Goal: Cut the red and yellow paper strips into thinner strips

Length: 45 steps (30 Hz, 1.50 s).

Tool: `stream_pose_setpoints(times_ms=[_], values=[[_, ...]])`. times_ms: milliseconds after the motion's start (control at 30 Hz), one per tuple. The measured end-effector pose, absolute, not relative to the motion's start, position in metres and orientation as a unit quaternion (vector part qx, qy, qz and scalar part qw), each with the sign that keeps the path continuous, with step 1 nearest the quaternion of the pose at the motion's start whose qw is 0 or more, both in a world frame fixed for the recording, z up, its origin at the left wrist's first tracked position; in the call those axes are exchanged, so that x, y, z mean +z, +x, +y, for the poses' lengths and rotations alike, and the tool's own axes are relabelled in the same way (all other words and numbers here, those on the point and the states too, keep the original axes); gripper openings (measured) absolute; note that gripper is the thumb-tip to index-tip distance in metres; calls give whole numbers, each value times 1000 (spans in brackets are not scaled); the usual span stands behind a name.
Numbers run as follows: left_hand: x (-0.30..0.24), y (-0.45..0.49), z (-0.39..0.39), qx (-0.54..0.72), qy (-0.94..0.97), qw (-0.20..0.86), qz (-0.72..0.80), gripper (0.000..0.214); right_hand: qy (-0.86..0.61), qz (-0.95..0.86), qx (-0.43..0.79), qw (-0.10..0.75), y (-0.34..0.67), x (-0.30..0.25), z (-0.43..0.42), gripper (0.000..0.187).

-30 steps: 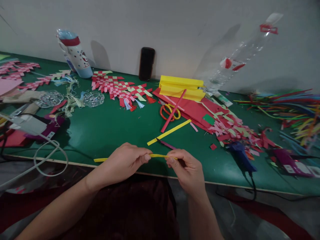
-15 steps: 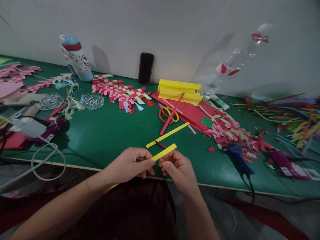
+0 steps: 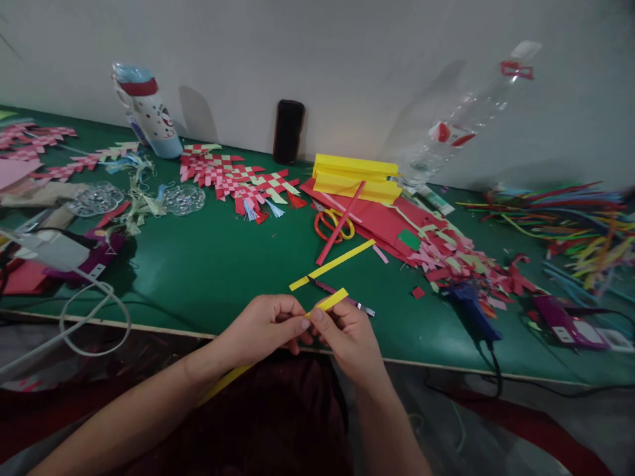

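A narrow yellow paper strip [image 3: 331, 301] runs through both hands over the table's front edge. My left hand [image 3: 272, 324] pinches it between thumb and fingers, and a length of yellow shows again below the left wrist. With thumb and fingertips, my right hand [image 3: 347, 334] grips the strip close beside the left. Just beyond the hands lies a second yellow strip [image 3: 342, 264], flat on the green table [image 3: 238, 264]. A slim dark tool with a shiny end [image 3: 367, 309], its kind unclear, rests across that strip's near side, partly behind the right hand.
Scissors [image 3: 327, 228] with red and yellow handles lie under a red strip [image 3: 342, 225]. Behind are folded yellow paper [image 3: 354, 173], a phone [image 3: 288, 132] and a plastic bottle [image 3: 454, 132]. Paper scraps [image 3: 461, 258] and corded purple [image 3: 565, 324] and blue [image 3: 473, 314] devices sit right.
My right hand has moved left and closed on the yellow strip, its thumb now on top. More of the slim dark tool shows behind it.
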<state>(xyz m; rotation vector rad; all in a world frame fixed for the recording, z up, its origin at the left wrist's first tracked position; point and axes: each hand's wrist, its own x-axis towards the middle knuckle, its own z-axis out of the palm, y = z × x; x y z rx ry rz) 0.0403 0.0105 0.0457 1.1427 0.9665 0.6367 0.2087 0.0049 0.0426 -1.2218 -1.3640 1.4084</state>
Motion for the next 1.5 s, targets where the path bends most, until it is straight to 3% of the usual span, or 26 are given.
stream_pose_setpoints(times_ms=[300,500,667,1500], values=[[43,42,11,302,456,712,441,22,-480,-531,573,398,211,34,7,37],[44,43,10,280,469,709,447,28,-511,-496,546,441,215,33,10,38],[44,45,11,293,502,700,416,34,-512,-528,535,416,214,35,9,40],[35,48,4,322,479,681,450,28,-511,-524,538,418,213,37,6,33]])
